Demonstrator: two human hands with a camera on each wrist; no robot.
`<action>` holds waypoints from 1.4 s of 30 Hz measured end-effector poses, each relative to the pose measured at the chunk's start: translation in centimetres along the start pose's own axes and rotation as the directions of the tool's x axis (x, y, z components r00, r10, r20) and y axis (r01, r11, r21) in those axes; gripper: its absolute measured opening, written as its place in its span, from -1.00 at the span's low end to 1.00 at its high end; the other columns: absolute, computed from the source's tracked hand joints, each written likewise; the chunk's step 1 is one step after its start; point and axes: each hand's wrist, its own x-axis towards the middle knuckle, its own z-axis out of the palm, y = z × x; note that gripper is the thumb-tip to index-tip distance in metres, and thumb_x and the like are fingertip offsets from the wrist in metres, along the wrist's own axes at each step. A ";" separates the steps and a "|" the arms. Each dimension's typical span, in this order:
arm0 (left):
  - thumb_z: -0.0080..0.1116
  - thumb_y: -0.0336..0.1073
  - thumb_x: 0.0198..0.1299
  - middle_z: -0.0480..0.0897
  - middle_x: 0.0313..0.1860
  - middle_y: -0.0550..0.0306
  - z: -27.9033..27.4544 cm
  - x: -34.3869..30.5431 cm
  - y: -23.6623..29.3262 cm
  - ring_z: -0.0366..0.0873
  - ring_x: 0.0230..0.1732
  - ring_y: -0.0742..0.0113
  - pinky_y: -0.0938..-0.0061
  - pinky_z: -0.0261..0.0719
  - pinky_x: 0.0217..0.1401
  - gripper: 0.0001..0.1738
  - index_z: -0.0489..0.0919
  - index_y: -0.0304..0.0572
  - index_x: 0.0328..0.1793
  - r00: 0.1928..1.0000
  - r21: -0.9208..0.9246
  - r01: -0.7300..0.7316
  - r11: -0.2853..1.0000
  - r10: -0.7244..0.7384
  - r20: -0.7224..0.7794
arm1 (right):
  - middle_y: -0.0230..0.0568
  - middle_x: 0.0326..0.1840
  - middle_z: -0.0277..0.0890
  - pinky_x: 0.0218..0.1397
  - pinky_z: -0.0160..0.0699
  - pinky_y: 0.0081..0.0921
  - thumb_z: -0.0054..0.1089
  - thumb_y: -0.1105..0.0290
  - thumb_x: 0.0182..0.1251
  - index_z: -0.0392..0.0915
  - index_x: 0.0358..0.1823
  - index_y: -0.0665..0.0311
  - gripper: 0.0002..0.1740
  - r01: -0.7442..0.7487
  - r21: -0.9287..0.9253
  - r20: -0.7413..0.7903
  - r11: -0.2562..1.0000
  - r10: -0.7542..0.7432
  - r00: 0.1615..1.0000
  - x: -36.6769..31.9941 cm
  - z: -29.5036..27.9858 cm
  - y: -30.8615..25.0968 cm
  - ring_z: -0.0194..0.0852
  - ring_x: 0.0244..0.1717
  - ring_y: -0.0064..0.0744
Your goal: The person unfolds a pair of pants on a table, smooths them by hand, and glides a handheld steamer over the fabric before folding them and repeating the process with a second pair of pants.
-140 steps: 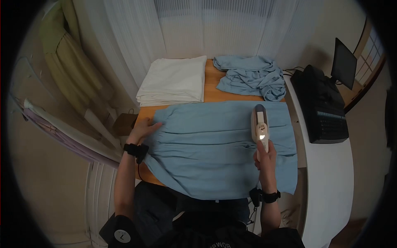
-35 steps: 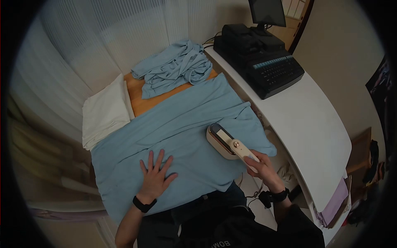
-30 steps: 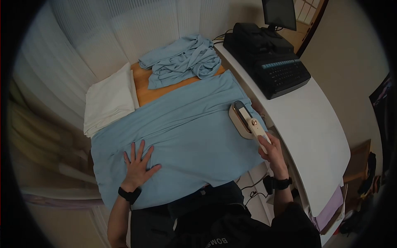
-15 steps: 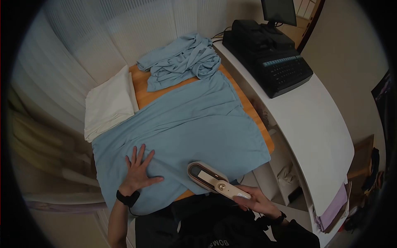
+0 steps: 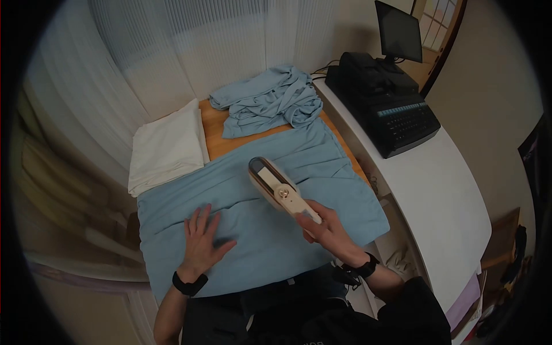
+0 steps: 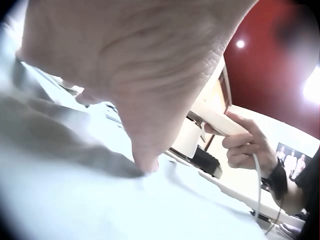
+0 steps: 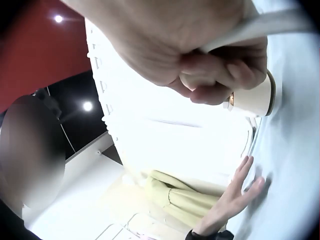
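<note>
Head view: my hands are apart over the blue cloth (image 5: 270, 253), spread on the wooden table (image 5: 215, 129).
Left hand (image 5: 198, 250): at the near left, fingers spread, thumb tip touching the cloth — likely to steady it.
Right hand (image 5: 330, 233): curled round the handle of the handheld iron (image 5: 282, 192), a grip that probably lets me aim its head.
Iron's place: over the cloth's middle, head angled far left; contact with the fabric, I cannot tell.
Far side: folded white cloth (image 5: 167, 149) left, crumpled blue bundle (image 5: 270, 103) right — perhaps set back to give me room.
</note>
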 end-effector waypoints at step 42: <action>0.25 0.77 -0.35 -0.48 0.74 -0.19 0.0 2.9 -3.2 -0.73 0.70 -0.26 -0.47 -0.66 0.54 0.70 -0.28 -0.07 0.75 0.864 0.012 0.363 0.932 -0.342 0.368 | -0.54 -0.59 0.24 -0.55 -0.07 -0.60 0.16 -0.10 0.43 0.56 -0.06 0.21 -0.53 0.025 -0.060 -0.414 0.998 -0.048 0.909 11.8 -14.3 2.2 -0.01 -0.63 -0.70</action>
